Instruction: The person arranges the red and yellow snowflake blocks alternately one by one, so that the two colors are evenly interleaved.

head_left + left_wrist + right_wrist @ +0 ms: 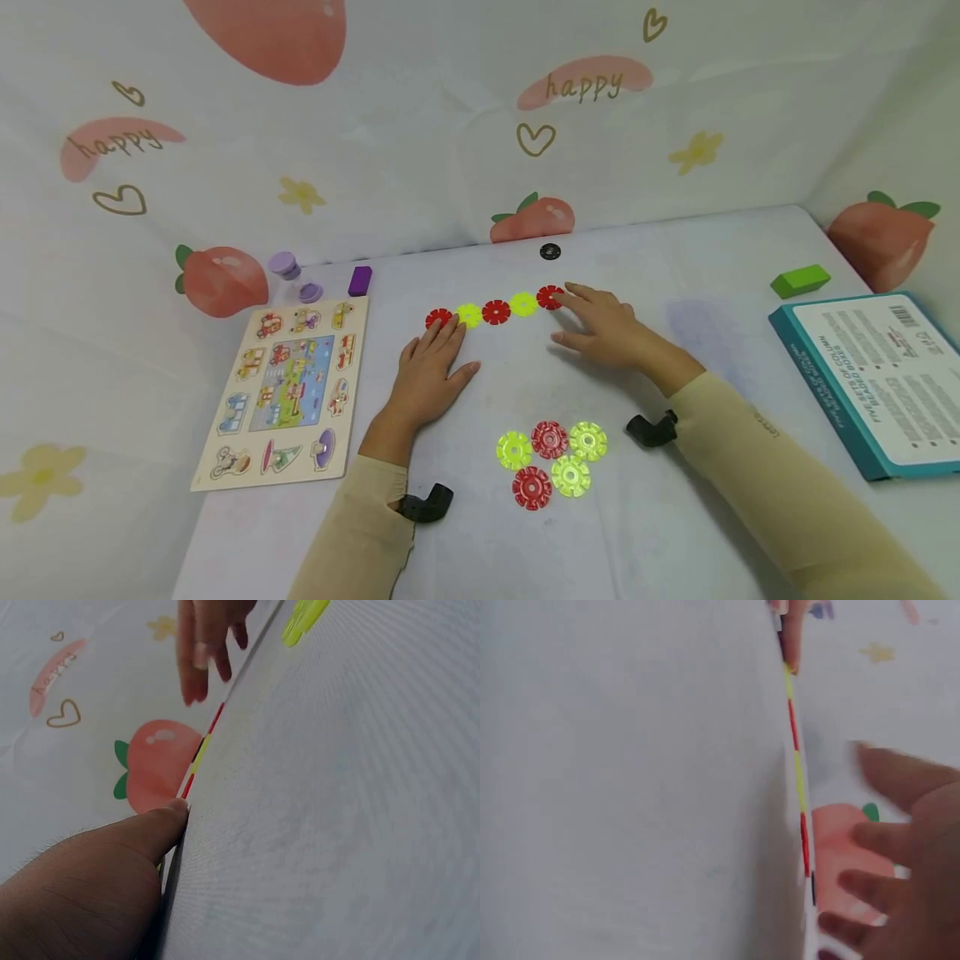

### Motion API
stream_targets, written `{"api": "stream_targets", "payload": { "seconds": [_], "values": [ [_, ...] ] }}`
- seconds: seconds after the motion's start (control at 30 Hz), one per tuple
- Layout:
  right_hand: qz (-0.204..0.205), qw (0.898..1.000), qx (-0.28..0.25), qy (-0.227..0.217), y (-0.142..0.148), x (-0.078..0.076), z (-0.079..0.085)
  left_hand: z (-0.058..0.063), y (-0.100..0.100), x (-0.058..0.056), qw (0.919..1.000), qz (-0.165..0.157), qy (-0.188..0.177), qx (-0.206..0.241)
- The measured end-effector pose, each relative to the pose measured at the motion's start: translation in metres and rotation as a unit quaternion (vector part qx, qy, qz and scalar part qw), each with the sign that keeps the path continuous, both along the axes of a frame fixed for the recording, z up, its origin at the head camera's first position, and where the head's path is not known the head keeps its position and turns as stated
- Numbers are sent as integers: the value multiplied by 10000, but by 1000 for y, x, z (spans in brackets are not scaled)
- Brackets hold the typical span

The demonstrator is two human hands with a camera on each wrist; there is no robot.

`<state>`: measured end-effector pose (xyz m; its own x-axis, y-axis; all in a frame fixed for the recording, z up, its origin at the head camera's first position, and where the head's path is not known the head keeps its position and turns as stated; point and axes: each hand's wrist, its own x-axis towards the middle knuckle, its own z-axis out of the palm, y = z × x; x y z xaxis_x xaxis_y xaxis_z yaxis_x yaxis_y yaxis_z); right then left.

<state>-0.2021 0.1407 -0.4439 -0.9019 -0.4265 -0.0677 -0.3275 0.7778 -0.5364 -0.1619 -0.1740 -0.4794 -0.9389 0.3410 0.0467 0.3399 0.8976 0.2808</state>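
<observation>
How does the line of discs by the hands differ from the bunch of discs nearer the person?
The row of discs forms one curved chain; the cluster of discs is bunched together. The left hand and right hand touch the row's ends; the cluster lies untouched. Both hold five red and yellow-green discs.

The row of discs (pixel 495 310) alternated red and yellow-green; the cluster of discs (pixel 551 462) mixed the same two colours; a lone disc (pixel 551 251) was black; the tabletop (pixel 697 350) was white; the backdrop cloth (pixel 420 150) carried pink strawberries, yellow flowers and brown outlined hearts; the block (pixel 801 280) was green; the box (pixel 873 379) was teal-edged.
</observation>
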Motion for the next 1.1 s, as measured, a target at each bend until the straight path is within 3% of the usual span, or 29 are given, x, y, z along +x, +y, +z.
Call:
{"api": "stream_targets", "payload": {
  "seconds": [0.07,0.17,0.27,0.33,0.47,0.63,0.73,0.87,0.97,1.1],
  "values": [
    [-259,9939,-1042,-240,7,11,0,0,0,0,10000,-23,2,19],
    [-286,9610,-2619,-839,20,35,-1,1,0,0,10000,-36,1,38],
    [58,9439,-3075,-1205,31,61,-6,2,0,-1,10000,-14,38,-6],
    [412,9493,-2857,-1247,36,78,-10,2,-1,-1,10000,19,69,-41],
    [1094,9718,-1868,-937,42,106,-16,0,-1,-1,10000,-12,56,-43],
    [1366,9825,-1209,-379,38,122,-18,-4,-1,-1,10000,18,7,-67],
    [1277,9840,-1191,-345,35,124,-17,-5,0,-1,10000,23,-23,-39],
    [866,9845,-1238,-890,36,122,-13,-4,1,-1,10000,-10,0,23],
    [499,9786,-1644,-1130,37,114,-9,-3,2,-1,10000,15,28,-8],
    [-62,9666,-2379,-951,39,91,0,-2,0,-1,10000,41,2,-45]
  ]
}}
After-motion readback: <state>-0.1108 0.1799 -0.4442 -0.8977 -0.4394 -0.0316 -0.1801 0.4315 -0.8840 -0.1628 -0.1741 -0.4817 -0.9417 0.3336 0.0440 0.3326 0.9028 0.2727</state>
